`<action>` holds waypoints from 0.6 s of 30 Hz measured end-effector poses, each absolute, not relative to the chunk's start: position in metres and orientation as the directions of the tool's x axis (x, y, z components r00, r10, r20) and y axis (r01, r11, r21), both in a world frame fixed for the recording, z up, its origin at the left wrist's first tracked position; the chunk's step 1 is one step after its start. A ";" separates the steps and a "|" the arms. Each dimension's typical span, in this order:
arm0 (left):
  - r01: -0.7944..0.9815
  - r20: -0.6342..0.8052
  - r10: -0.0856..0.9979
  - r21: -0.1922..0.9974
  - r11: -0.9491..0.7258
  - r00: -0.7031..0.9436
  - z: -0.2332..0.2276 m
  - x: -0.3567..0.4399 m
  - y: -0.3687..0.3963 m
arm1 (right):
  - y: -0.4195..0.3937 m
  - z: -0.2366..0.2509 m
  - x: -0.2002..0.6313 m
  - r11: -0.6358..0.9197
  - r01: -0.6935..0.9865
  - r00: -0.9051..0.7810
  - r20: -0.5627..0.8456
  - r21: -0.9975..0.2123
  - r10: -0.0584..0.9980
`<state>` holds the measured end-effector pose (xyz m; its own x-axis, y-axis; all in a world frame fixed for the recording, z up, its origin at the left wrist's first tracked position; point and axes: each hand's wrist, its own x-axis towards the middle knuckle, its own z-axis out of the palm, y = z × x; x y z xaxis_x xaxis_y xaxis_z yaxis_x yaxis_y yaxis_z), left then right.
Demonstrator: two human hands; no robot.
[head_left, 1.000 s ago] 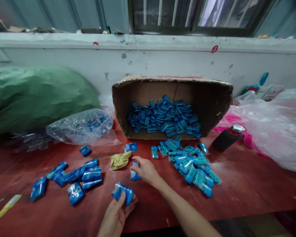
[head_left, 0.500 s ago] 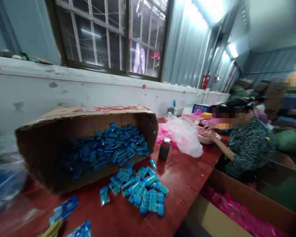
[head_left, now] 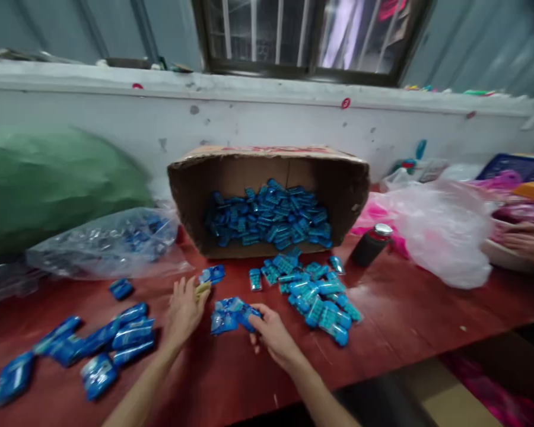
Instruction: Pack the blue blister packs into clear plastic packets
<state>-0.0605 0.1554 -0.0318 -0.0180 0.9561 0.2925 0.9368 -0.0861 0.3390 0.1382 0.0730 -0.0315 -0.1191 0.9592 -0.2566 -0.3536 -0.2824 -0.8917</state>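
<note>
My right hand [head_left: 273, 335] pinches the edge of a shiny blue packet [head_left: 248, 316] between thumb and fingers. Flat blue-and-clear packets [head_left: 225, 317] lie against it on the left. My left hand [head_left: 184, 308], slightly blurred, reaches over the table with its fingers stretched out. By its thumb and fingertips is a small olive-yellow piece [head_left: 202, 289], whose kind I cannot make out. Just beyond that lies another blue packet [head_left: 212, 274]. To the right of my hands is a pile of small clear bottles [head_left: 314, 296] with blue caps and turquoise beads or pellets inside.
A cardboard box [head_left: 358, 204] on its side holds many more bottles. Filled blue packets [head_left: 100, 338] lie at left, before a clear bag [head_left: 111, 243] and a green sack [head_left: 57, 184]. At right stand a dark flask [head_left: 371, 244], a white plastic bag [head_left: 445, 225] and a co-worker's hand [head_left: 527, 243].
The view has swung left and down, so the box and bottles sit farther right. Both my hands have come into view, the right one holding a blue packet. The co-worker is mostly out of frame.
</note>
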 end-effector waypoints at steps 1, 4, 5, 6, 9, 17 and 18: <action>0.952 0.251 0.967 0.303 -0.047 -0.032 -0.036 -0.057 0.163 | 0.071 -0.030 0.141 -0.287 -0.355 -0.144 -0.252 -0.890 0.957; 0.951 0.208 0.978 0.297 -0.082 0.019 -0.042 -0.049 0.179 | 0.063 -0.027 0.146 -0.286 -0.378 -0.200 -0.224 -0.880 0.954; 0.948 0.207 0.978 0.305 -0.087 0.024 -0.041 -0.047 0.181 | 0.062 -0.027 0.146 -0.280 -0.383 -0.201 -0.217 -0.880 0.955; 0.943 0.218 0.976 0.321 -0.085 0.014 -0.039 -0.047 0.180 | 0.061 -0.027 0.146 -0.273 -0.380 -0.190 -0.215 -0.884 0.958; 0.859 0.291 0.955 0.503 -0.098 -0.061 -0.028 -0.047 0.157 | 0.064 -0.029 0.143 -0.247 -0.321 -0.118 -0.220 -0.914 0.968; -0.241 -0.470 0.874 0.840 0.485 0.122 -0.020 0.003 0.067 | 0.055 -0.008 0.125 -0.064 -0.148 -0.052 -0.057 -0.987 0.997; -0.325 -0.467 0.874 0.812 0.484 0.134 -0.018 0.007 0.064 | 0.052 -0.004 0.124 -0.032 -0.093 -0.049 -0.028 -0.995 0.998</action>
<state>0.0069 0.0644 -0.0184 0.1336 0.8739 -0.4673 -0.3251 0.4841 0.8124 0.1241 0.0519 -0.0045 -0.0493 0.9984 -0.0276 -0.0932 -0.0321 -0.9951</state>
